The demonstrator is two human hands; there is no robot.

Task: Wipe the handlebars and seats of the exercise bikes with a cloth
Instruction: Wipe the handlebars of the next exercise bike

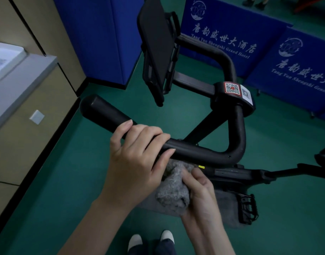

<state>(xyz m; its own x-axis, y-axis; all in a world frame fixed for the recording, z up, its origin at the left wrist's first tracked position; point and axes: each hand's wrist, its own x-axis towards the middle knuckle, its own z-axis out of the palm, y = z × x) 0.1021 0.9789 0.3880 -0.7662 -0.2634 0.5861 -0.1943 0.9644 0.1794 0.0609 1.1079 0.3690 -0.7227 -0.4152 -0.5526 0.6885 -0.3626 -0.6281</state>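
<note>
The left hand (137,159) is closing its grip around the near black handlebar (194,151) of the exercise bike, fingers curling over the top of the bar. The right hand (202,192) is gripping a bunched grey cloth (173,188) just below that bar, beside the left hand. Beyond them a dark tablet holder (158,50) is standing on the bike, over a green floor (56,181).

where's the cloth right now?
Head view, lower centre: the grey cloth is bunched in the right hand, just under the handlebar that the left hand grips.
</note>
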